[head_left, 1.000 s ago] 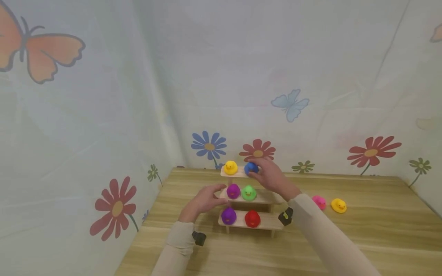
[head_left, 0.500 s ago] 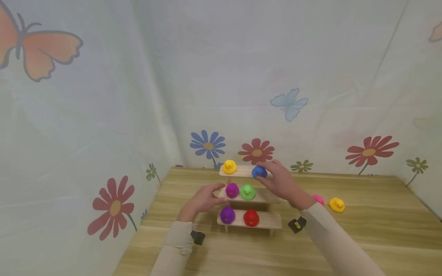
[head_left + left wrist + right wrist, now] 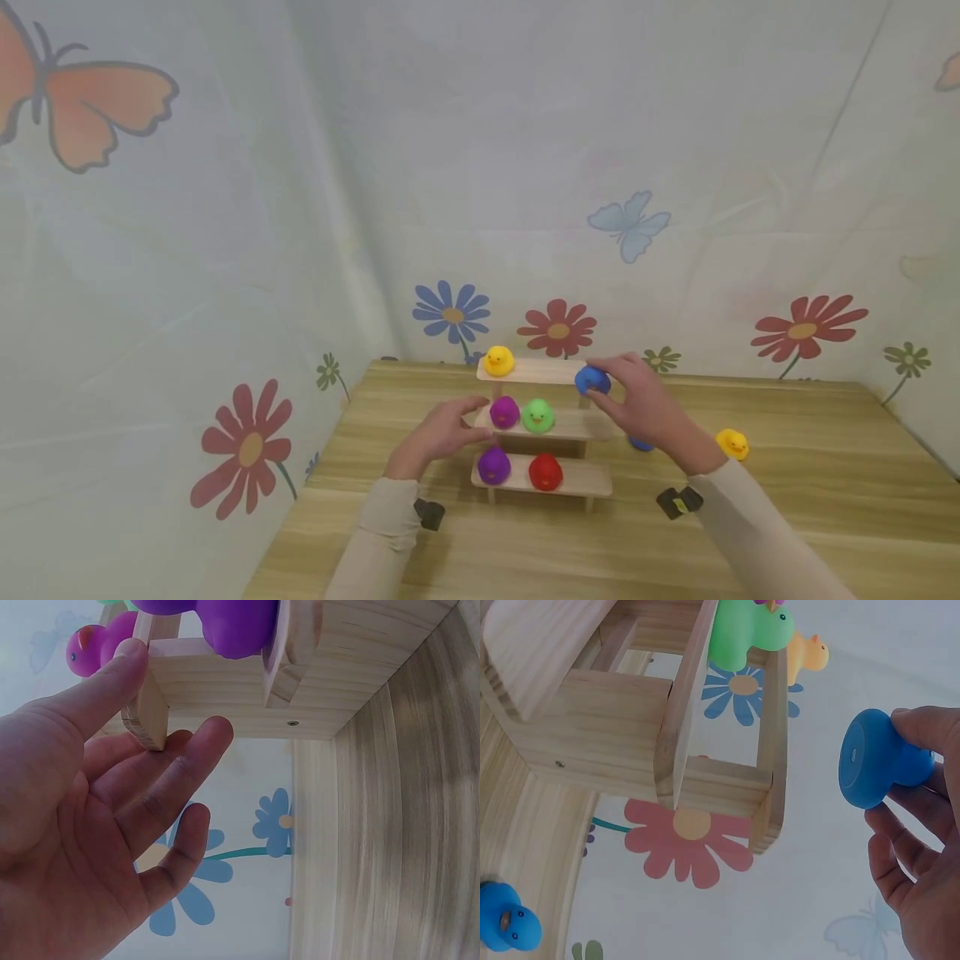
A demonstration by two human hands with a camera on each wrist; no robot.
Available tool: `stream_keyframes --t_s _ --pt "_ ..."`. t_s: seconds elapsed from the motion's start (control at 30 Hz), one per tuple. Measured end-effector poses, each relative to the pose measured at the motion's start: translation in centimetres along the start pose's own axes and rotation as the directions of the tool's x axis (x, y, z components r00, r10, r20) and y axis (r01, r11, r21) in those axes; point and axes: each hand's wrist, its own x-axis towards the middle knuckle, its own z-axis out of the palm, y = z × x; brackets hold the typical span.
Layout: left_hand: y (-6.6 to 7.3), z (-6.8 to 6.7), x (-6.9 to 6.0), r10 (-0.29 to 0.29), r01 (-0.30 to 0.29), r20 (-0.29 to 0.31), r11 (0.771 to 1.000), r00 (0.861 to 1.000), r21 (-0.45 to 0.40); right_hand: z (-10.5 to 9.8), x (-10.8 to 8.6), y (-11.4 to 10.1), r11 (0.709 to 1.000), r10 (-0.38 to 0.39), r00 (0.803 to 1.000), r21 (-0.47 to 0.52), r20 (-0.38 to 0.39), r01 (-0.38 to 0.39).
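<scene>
My right hand [image 3: 648, 407] pinches a blue rubber duck [image 3: 592, 381] between thumb and fingers, off the right end of the top tier. In the right wrist view that duck [image 3: 870, 759] is tipped, its flat base facing the wooden three-tier stand [image 3: 600, 720] across a gap. My left hand [image 3: 438, 435] grips the left end of the stand's middle board [image 3: 146, 716], thumb on one side and fingers on the other. A yellow duck [image 3: 498, 362] sits on top, magenta [image 3: 505, 412] and green ducks [image 3: 537, 416] in the middle, purple [image 3: 494, 467] and red ducks [image 3: 546, 472] below.
A second blue duck [image 3: 641, 444] lies on the table, partly behind my right hand. Further right is a yellow duck [image 3: 733, 444]. A cloth printed with flowers and butterflies [image 3: 480, 167] hangs behind the wood-grain table [image 3: 525, 550].
My right hand has carried the blue duck rightward from the top tier. A blue duck on the table has come into view, while my arm now covers the pink one. The left hand stays put.
</scene>
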Motion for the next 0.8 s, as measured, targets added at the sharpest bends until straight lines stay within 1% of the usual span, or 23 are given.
stream_keyframes --t_s 0.17,0.4,0.6,0.8 --pt "-0.1 0.0 0.0 -0.004 0.004 -0.002 1.000 1.000 0.005 -0.9 -0.7 0.4 1.000 -0.030 0.999 -0.007 -0.029 0.029" --pt "-0.1 0.1 0.1 -0.002 0.002 0.004 1.000 1.000 0.011 -1.5 -1.9 1.9 0.998 -0.055 0.997 -0.021 -0.050 0.054" --pt "-0.1 0.1 0.1 -0.020 0.020 0.003 1.000 1.000 0.004 -2.0 -3.1 2.7 0.998 -0.048 0.997 -0.046 -0.057 0.046" --pt "-0.1 0.1 0.1 -0.018 0.018 -0.003 1.000 1.000 0.005 -2.1 -4.4 3.4 0.997 0.008 1.000 -0.074 -0.019 -0.010"
